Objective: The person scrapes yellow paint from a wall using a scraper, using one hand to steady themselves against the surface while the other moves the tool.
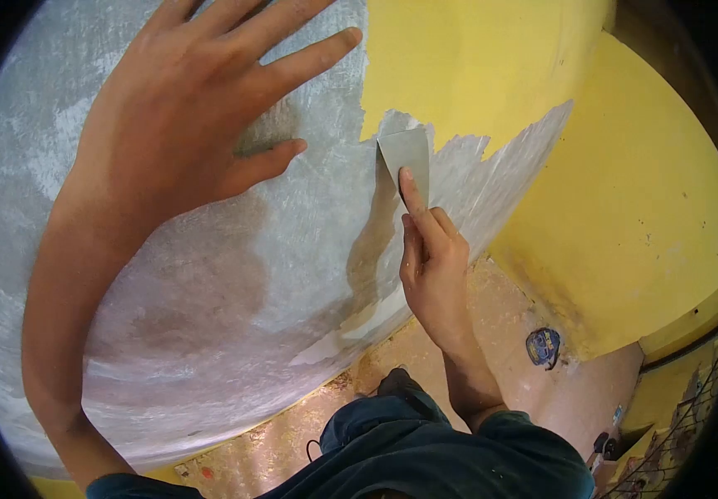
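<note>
Left hand (180, 121): open, fingers spread, back of the hand toward the viewer, over the grey bared surface (313, 216) at the far left. Cannot tell whether the palm bears on it.

Right hand (440, 270): closed around a flat grey scraper (411, 150), index finger laid out along the blade. The scraper is at the far middle of the scene, right of the left hand; its wide end lies at the ragged lower edge of a yellow coating (467, 66) — just beside a small notch of grey in that edge. A narrow shadow falls on the grey surface to the left of the scraper and right hand.

Surface: the yellow coating covers the far part; grey with whitish smears spreads across the left and runs under the yellow to the right. Pale patches (359, 324) show low on the near side.

Surroundings: a second yellow surface (633, 200) stands to the right, with brown stains along its near left border. The floor (500, 333) is littered with small flakes; a blue and dark object (543, 347) lies on it at right — identity unclear. Dark wire mesh (692, 407) at the near right. Dark green shirt (425, 466) at the near edge.
</note>
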Demonstrator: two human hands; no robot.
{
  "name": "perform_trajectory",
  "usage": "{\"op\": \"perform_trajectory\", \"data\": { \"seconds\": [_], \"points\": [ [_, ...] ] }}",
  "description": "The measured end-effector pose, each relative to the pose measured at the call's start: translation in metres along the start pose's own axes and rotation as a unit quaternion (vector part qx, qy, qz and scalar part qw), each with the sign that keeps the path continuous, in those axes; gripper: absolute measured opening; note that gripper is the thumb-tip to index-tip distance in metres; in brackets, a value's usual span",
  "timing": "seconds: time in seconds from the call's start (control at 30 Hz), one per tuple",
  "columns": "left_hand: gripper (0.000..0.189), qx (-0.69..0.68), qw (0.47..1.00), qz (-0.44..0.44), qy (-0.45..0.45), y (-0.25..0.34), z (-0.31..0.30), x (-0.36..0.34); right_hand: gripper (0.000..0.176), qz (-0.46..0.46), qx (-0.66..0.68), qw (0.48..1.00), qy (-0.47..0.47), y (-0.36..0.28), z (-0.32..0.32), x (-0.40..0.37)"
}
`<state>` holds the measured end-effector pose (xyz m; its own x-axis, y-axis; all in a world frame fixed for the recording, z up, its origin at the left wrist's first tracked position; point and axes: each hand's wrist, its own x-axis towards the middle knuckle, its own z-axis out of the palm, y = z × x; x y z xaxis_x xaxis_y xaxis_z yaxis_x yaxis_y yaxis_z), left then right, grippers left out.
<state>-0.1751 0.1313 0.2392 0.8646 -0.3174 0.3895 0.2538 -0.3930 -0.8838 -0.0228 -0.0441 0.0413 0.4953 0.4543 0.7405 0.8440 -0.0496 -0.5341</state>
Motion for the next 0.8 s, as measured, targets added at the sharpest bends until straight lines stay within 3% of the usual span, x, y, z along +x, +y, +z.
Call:
{"op": "perform_trajectory", "data": {
  "seconds": [0.03, 0.2, 0.27, 0.33, 0.37, 0.43, 0.63, 0.8],
  "points": [
    [0.075, 0.012, 0.999, 0.009, 0.037, 0.001, 0.004, 0.000, 0.064, -0.014, 0.006, 1.000, 0.015, 0.000, 0.000, 0.004],
    [0.076, 0.018, 0.999, 0.006, 0.027, 0.001, 0.004, 0.001, 0.064, -0.026, 0.010, 0.999, 0.042, -0.002, 0.000, 0.010],
    [0.076, 0.020, 0.999, 0.006, 0.033, -0.001, -0.006, 0.000, 0.063, -0.008, 0.019, 1.000, 0.006, 0.002, 0.003, -0.003],
    [0.077, -0.102, 0.988, -0.011, -0.114, -0.001, -0.035, 0.008, 0.064, -0.021, 0.018, 0.999, 0.019, 0.001, 0.002, 0.007],
    [0.077, -0.106, 0.988, -0.009, -0.115, 0.000, -0.026, 0.006, 0.064, -0.026, 0.017, 0.999, 0.035, 0.001, 0.001, 0.009],
    [0.076, 0.040, 0.999, 0.003, 0.016, 0.003, 0.001, 0.001, 0.063, -0.020, 0.013, 0.999, 0.033, -0.002, -0.002, 0.012],
    [0.075, 0.089, 0.996, 0.009, 0.020, 0.001, 0.007, 0.001, 0.064, -0.013, 0.014, 1.000, 0.004, 0.002, 0.003, -0.001],
    [0.076, 0.027, 0.999, 0.004, 0.028, 0.003, 0.002, 0.001, 0.064, -0.004, 0.005, 1.000, 0.021, -0.004, -0.002, 0.011]
  ]
}}
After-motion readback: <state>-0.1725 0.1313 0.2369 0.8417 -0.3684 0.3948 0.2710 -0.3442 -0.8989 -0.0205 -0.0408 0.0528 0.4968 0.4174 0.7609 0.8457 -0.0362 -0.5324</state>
